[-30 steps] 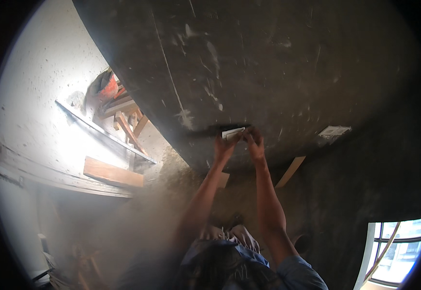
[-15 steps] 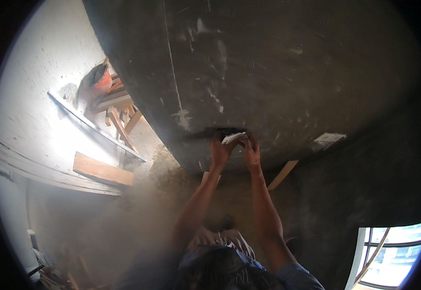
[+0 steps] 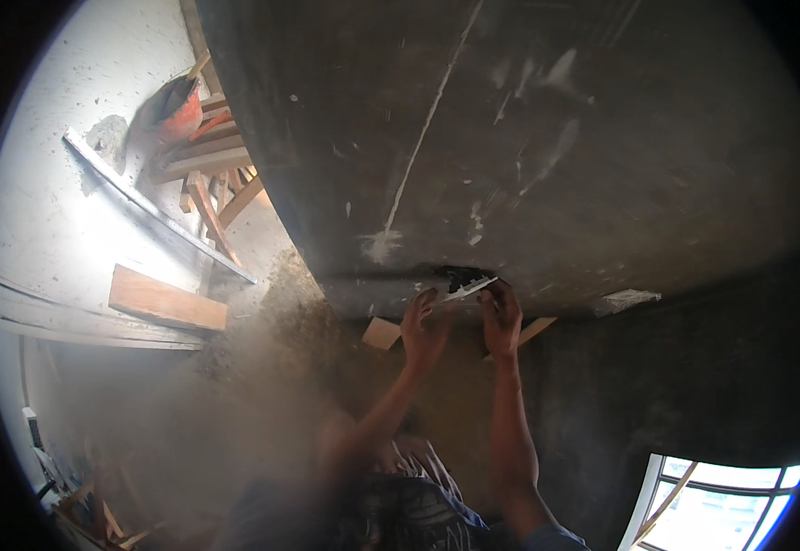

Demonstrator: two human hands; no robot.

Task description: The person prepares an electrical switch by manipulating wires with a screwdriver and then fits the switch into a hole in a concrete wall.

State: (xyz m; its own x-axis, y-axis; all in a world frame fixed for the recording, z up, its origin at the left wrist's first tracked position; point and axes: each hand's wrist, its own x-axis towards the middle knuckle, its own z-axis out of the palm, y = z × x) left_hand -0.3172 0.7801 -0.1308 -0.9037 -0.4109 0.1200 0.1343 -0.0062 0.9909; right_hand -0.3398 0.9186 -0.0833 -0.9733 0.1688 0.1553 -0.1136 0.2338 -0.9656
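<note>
A thin white wall plate (image 3: 469, 287), seen nearly edge-on and tilted, is held just in front of a dark recess (image 3: 464, 274) in the grey wall. It looks like a switch or socket plate; its face is hidden. My right hand (image 3: 503, 317) pinches its right end between thumb and fingers. At the left end, my left hand (image 3: 425, 326) is closed with curled fingers, its thumb blurred under the plate. The plate stands apart from the wall, with part of the recess showing above it.
Farther right on the grey wall (image 3: 345, 184) is a whitish, plastic-covered plate (image 3: 629, 300). Wood pieces (image 3: 212, 197), a red bucket (image 3: 179, 119), a long metal straightedge (image 3: 156, 209) and a plank (image 3: 168, 298) lie at left. A window (image 3: 721, 500) is at lower right.
The view has shifted, so the wall marks sit farther right. The plate has come away from the recess, baring more of it, and both hands are lower against the wall.
</note>
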